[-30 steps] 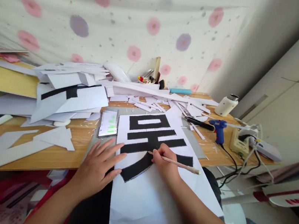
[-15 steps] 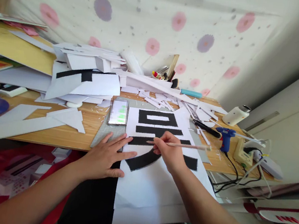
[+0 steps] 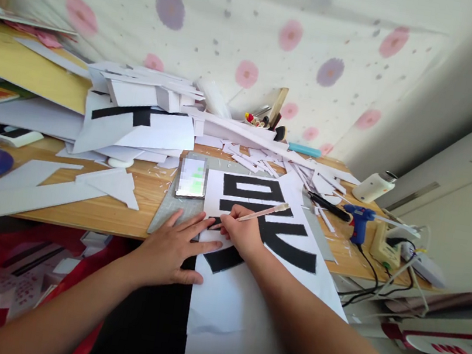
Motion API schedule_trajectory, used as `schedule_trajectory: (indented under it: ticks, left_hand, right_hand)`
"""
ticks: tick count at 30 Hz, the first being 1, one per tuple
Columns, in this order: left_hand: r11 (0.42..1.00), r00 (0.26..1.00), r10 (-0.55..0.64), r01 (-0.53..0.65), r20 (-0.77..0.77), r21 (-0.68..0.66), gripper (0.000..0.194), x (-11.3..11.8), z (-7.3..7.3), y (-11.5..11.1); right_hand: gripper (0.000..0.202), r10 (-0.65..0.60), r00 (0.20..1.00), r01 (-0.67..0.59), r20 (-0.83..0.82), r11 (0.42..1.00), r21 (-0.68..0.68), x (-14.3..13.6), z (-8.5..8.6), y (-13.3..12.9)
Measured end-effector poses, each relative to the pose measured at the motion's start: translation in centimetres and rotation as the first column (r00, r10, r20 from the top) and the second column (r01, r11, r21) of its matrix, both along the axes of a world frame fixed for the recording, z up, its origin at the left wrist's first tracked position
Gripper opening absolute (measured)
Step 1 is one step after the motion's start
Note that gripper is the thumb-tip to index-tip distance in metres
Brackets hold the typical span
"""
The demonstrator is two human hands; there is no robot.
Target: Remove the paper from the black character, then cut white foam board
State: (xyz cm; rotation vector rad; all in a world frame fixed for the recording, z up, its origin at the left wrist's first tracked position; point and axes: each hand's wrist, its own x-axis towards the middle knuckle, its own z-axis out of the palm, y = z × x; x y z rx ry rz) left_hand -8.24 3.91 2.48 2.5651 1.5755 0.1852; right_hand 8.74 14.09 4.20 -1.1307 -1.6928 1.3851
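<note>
White paper, a long sheet (image 3: 233,313) bearing a large black blocky character (image 3: 294,229), was laid over a grey cutting mat (image 3: 164,209) on a light wooden desk (image 3: 133,225), its near end carried past the desk's near edge. A slim pale-pink pencil (image 3: 264,212) was gripped in the right hand (image 3: 243,234), thumb and fingers closed around it near the point, its blunt end tilted up to the right. The point was directed at the left end of a black bar; contact could not be confirmed. Nothing was held by the left hand (image 3: 169,253), which was opened flat, fingers spread, with fingertips placed over the sheet's left edge, beside the pencil point.

Progress, as judged: a hollow rectangle, crossbars and slanting strokes were seen in solid black, so the character's main form was taken as laid down. Part was hidden by the right hand; what was left to be done could not be determined.

A phone with a lit screen (image 3: 192,177) was placed just left of the sheet. White offcuts (image 3: 260,160) were strewn beyond its far end, and a blue glue gun (image 3: 360,222) was noted to the right.
</note>
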Motion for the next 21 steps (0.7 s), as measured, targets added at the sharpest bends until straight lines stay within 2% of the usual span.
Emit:
schedule_trajectory:
  ticks: [10,21]
  left_hand:
    - [0.999,0.999,-0.022,0.023,-0.036,0.03,0.077,-0.8,-0.9,0.1]
    - [0.995,0.998,-0.029,0.035,-0.06,0.098,0.079,-1.0,-1.1,0.2]
  right_hand:
    - [0.022,-0.021,0.995,0.015,0.094,0.997,0.07,1.6,-0.6,1.3]
    - [0.022,-0.064,0.993,0.061,0.101,0.997,0.04,4.4,-0.3,2.5]
